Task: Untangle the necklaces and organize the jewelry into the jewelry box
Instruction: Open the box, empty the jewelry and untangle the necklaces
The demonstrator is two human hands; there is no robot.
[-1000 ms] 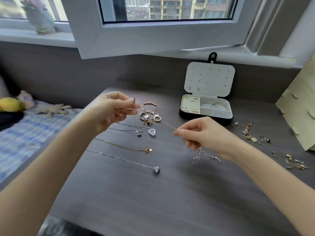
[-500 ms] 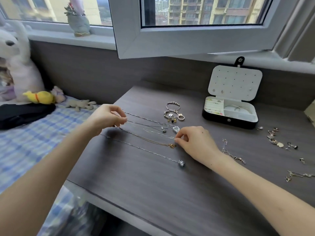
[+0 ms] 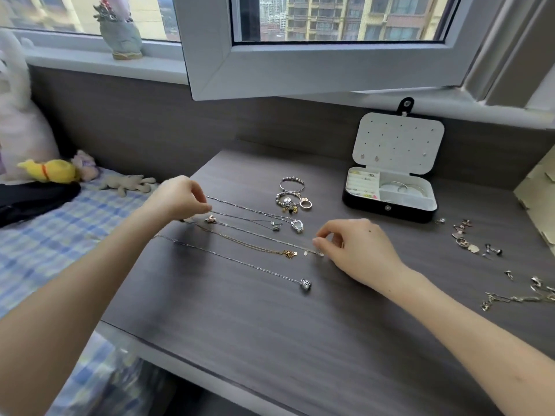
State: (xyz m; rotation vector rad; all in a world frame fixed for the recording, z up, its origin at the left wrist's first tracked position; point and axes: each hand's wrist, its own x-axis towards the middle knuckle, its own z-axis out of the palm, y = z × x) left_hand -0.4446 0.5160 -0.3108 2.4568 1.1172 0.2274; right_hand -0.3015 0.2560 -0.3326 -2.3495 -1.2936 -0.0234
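1. The left hand (image 3: 177,199) curls its fingers over the left ends of the necklaces (image 3: 305,285); it is blurred, so I cannot tell whether it pinches one.
2. The right hand (image 3: 357,247) pinches the right end of a thin chain (image 3: 270,238); the chain lies straight on the desk (image 3: 300,340) among the others.
3. The jewelry box (image 3: 387,208) stands open at the back right.
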